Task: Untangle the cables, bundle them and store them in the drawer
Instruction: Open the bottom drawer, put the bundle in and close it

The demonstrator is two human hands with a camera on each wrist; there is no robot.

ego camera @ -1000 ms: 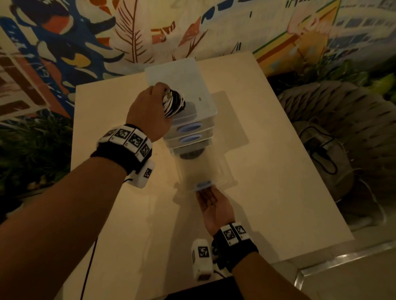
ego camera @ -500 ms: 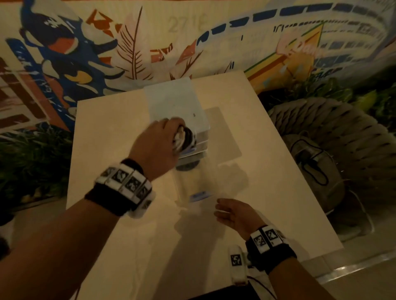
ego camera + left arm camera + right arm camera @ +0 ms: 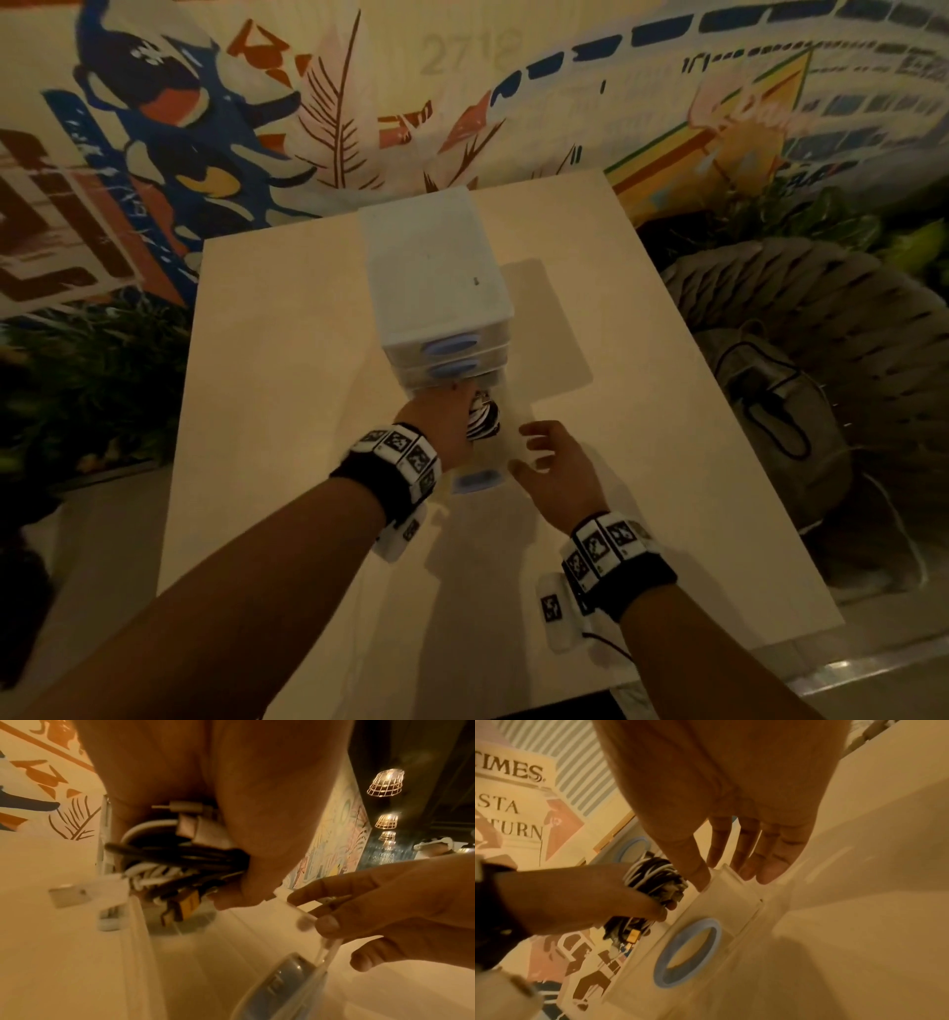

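The left hand grips the cable bundle, a coil of black and white cables, with fingers and thumb curled round it, and holds it over the pulled-out bottom drawer of the drawer unit. In the left wrist view the cable bundle shows white plugs at its top and a black plug with a yellow insert hanging at its lower end, low between the clear drawer walls; whether it touches the drawer floor cannot be told. The drawer is translucent plastic with a blue oval handle on its front.

The right hand is at the 3 o'clock side of the drawer, fingers straight and spread, holding nothing. In the right wrist view the thumb and fingers lie against the top edge of the drawer's front corner, just above the blue handle, with the bundle at 9 o'clock from them.

The drawer unit stands toward 12 o'clock on the pale worktop, its two upper drawers closed, each with a blue handle. A painted mural covers the wall beyond. At 3 o'clock off the worktop a grey bag lies on a woven seat. Both wrists wear black bands with white marker tags
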